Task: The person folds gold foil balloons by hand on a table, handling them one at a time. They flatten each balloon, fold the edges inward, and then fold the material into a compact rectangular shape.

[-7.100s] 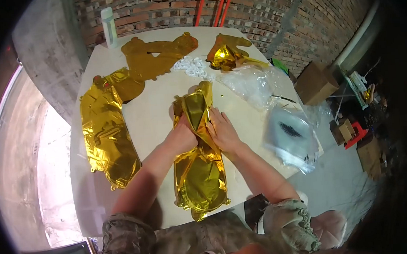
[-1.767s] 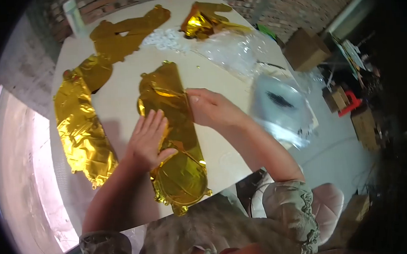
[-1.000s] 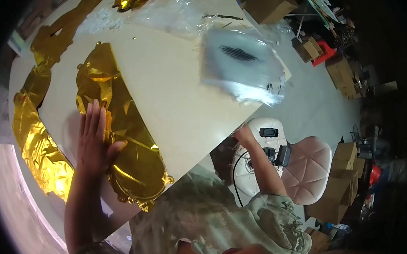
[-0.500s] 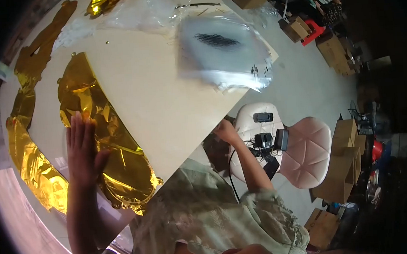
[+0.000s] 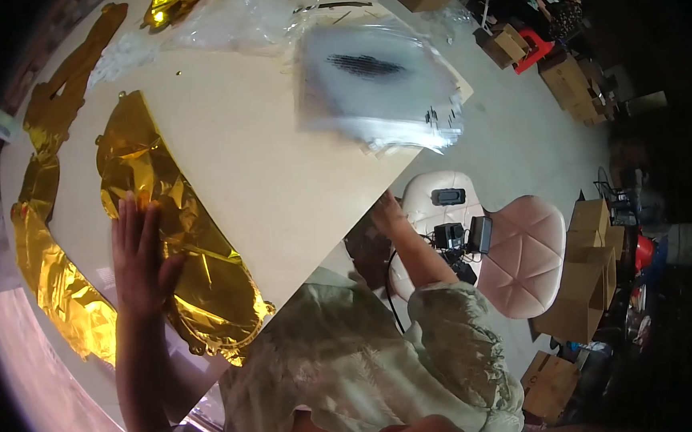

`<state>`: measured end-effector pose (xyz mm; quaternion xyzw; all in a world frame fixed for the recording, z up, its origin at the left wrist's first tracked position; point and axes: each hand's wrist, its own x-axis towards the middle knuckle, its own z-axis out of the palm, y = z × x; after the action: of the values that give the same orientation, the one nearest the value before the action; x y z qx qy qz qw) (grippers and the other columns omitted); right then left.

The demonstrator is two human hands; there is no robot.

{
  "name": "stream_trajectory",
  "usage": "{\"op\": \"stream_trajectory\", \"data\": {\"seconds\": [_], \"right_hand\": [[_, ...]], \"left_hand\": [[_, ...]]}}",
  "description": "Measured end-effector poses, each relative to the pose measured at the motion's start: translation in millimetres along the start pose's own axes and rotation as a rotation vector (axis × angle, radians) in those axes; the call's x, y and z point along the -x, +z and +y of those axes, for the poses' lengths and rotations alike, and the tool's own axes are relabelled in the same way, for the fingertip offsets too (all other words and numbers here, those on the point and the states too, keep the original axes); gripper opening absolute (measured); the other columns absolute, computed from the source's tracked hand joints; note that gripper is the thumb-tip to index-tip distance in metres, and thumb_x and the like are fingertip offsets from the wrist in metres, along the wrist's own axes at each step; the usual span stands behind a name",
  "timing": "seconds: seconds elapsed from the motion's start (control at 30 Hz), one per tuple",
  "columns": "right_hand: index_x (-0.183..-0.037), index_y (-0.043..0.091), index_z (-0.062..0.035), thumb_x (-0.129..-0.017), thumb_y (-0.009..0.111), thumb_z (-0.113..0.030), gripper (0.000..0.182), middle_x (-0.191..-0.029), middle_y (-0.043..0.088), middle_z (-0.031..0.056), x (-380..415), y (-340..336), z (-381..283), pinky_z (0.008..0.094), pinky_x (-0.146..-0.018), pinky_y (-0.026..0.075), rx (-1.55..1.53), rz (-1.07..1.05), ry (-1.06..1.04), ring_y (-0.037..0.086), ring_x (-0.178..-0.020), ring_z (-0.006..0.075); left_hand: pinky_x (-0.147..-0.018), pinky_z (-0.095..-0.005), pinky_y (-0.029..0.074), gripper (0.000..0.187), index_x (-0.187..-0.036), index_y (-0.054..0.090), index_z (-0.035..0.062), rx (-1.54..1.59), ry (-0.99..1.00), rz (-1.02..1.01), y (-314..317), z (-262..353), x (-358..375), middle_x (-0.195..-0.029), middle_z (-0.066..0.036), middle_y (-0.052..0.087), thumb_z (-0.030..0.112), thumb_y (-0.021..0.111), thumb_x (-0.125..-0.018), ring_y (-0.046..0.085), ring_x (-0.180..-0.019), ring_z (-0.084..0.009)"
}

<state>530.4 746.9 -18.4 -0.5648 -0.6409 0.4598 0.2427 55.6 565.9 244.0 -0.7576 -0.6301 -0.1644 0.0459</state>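
Observation:
My left hand [image 5: 137,251] lies flat, fingers stretched out, on the left edge of a flat gold foil balloon [image 5: 210,282]. The balloon is wrinkled and stretches slantwise across the pale table [image 5: 255,174]. At the table's near right edge is my right hand [image 5: 386,213]; its fingers are partly hidden there, and I cannot make out anything in them. Further left, a long strip of gold foil [image 5: 58,288] runs along the table. A stack of clear plastic bags [image 5: 362,98] with black marks lies towards the far right corner.
Crumpled clear plastic [image 5: 228,19] and another gold foil piece [image 5: 171,7] lie at the far end. Right of the table stands a pink padded chair [image 5: 521,256] bearing black devices [image 5: 448,237] with cables. Cardboard boxes [image 5: 584,296] line the floor at right.
My right hand has shifted slightly up along the table's edge, and its fingers are more hidden now. My left hand stays flat on the balloon. The view has moved a little.

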Motion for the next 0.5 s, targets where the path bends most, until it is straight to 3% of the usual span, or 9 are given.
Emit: {"op": "stream_trajectory", "data": {"seconds": [0.1, 0.13, 0.17, 0.2, 0.3, 0.33, 0.4, 0.47, 0.5], "right_hand": [[-0.116, 0.067, 0.0021, -0.093, 0.064, -0.038, 0.046, -0.104, 0.072, 0.0149, 9.8, -3.4, -20.8, 0.0382, -0.089, 0.050, 0.041, 0.035, 0.056, 0.066, -0.097, 0.0250], [-0.116, 0.067, 0.0028, -0.093, 0.065, -0.039, 0.048, -0.102, 0.072, 0.0154, 15.0, -5.8, -29.0, 0.0376, -0.088, 0.051, -0.015, -0.062, 0.160, 0.066, -0.095, 0.0247], [-0.116, 0.067, 0.0043, -0.089, 0.071, -0.045, 0.056, -0.107, 0.072, 0.0168, 20.8, -10.0, -35.0, 0.0362, -0.090, 0.050, -0.117, -0.315, 0.396, 0.066, -0.098, 0.0243], [-0.116, 0.067, 0.0043, -0.089, 0.071, -0.045, 0.056, -0.107, 0.072, 0.0168, 28.7, -3.9, -18.6, 0.0362, -0.090, 0.050, -0.123, -0.308, 0.399, 0.066, -0.098, 0.0243], [-0.112, 0.072, -0.0055, -0.086, 0.072, -0.041, 0.045, -0.108, 0.073, 0.0121, 39.0, 20.2, 7.2, 0.0387, -0.087, 0.052, -0.032, -0.640, 0.029, 0.068, -0.099, 0.0264], [-0.112, 0.072, -0.0055, -0.086, 0.072, -0.041, 0.045, -0.108, 0.073, 0.0121, 38.4, 18.8, 13.3, 0.0387, -0.087, 0.052, -0.029, -0.643, 0.031, 0.068, -0.099, 0.0264], [-0.117, 0.072, -0.0115, -0.083, 0.075, -0.034, 0.041, -0.095, 0.076, 0.0078, 33.2, 15.0, 20.0, 0.0373, -0.073, 0.056, 0.349, -0.631, 0.093, 0.069, -0.075, 0.0201], [-0.107, 0.073, -0.0068, -0.085, 0.062, -0.029, 0.033, -0.117, 0.068, 0.0204, 30.3, 10.3, 19.9, 0.0487, -0.086, 0.055, 1.050, -0.384, 0.073, 0.067, -0.104, 0.0378], [-0.112, 0.070, -0.0060, -0.084, 0.063, -0.031, 0.038, -0.118, 0.068, 0.0203, 27.6, -4.2, 3.4, 0.0485, -0.089, 0.053, 1.012, -0.338, 0.026, 0.066, -0.106, 0.0382]], "left_hand": [[-0.118, -0.0553, 0.023, 0.073, -0.148, 0.041, 0.0017, -0.011, 0.013, 0.023, -0.1, 1.0, -0.4, -0.157, -0.026, 0.031, 0.045, 0.059, -0.093, 0.027, -0.145, -0.0472], [-0.117, -0.0574, 0.022, 0.073, -0.149, 0.041, 0.0024, -0.004, 0.004, 0.006, -2.6, 3.1, -2.0, -0.157, -0.027, 0.030, 0.048, 0.056, -0.094, 0.027, -0.145, -0.0484], [-0.116, -0.0595, 0.022, 0.073, -0.150, 0.040, 0.0032, 0.009, 0.004, -0.016, -4.4, 5.9, -1.9, -0.157, -0.028, 0.029, 0.052, 0.053, -0.096, 0.027, -0.145, -0.0495], [-0.116, -0.0595, 0.022, 0.073, -0.150, 0.040, 0.0032, 0.010, 0.014, -0.018, -3.4, 4.9, -1.5, -0.157, -0.028, 0.029, 0.052, 0.053, -0.096, 0.027, -0.145, -0.0495], [-0.116, -0.0592, 0.022, 0.073, -0.149, 0.040, 0.0028, 0.028, 0.039, 0.025, 5.1, -1.2, 0.5, -0.157, -0.028, 0.029, 0.050, 0.054, -0.096, 0.027, -0.145, -0.0494], [-0.116, -0.0586, 0.022, 0.073, -0.150, 0.040, 0.0037, 0.033, 0.053, 0.040, 6.7, -2.8, 0.6, -0.157, -0.028, 0.029, 0.049, 0.056, -0.095, 0.027, -0.145, -0.0493], [-0.116, -0.0579, 0.021, 0.073, -0.150, 0.040, 0.0045, 0.029, 0.055, 0.057, 5.3, -2.5, 1.5, -0.157, -0.028, 0.029, 0.048, 0.057, -0.094, 0.026, -0.145, -0.0491], [-0.116, -0.0569, 0.022, 0.073, -0.150, 0.040, 0.0065, 0.024, 0.005, 0.015, -0.6, 1.8, 1.4, -0.157, -0.028, 0.029, 0.048, 0.060, -0.093, 0.027, -0.145, -0.0489], [-0.116, -0.0566, 0.023, 0.075, -0.150, 0.041, 0.0074, 0.041, -0.028, 0.001, -1.0, 3.0, 2.4, -0.156, -0.029, 0.030, 0.050, 0.061, -0.091, 0.028, -0.144, -0.0494]]}}
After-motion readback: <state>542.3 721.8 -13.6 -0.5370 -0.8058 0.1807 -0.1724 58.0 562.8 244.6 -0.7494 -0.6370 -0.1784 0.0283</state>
